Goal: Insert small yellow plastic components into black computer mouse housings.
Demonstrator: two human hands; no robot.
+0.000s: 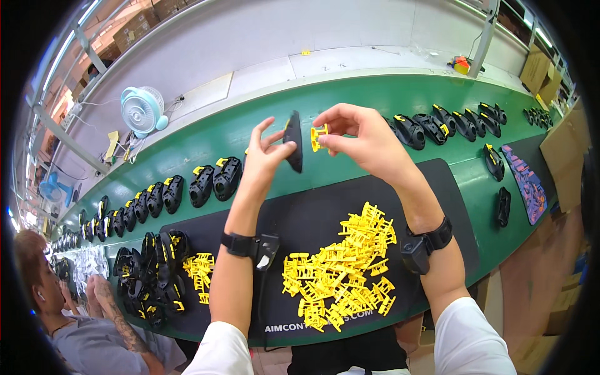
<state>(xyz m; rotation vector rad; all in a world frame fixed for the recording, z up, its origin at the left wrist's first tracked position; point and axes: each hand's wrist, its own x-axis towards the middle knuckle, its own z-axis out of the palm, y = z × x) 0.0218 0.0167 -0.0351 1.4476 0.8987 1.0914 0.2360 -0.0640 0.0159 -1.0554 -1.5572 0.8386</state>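
My left hand [267, 153] grips a black plastic shell [294, 142] by its side, held up edge-on over the green bench. Just to its right, my right hand [357, 139] pinches a small yellow plastic clip [319, 137] between thumb and fingertips. A narrow gap separates the clip from the shell. Below my forearms, a heap of yellow plastic clips [344, 269] lies on the black mat [431, 187]. A smaller group of the same clips [200, 272] lies left of my left forearm.
Black shells with yellow parts [201, 185] line the green bench [325, 169] on both sides. More shells are piled [153, 275] at the mat's left edge. A co-worker [94, 331] sits at the left. A light-blue fan [142, 111] stands at the back left, a patterned mat [526, 181] at right.
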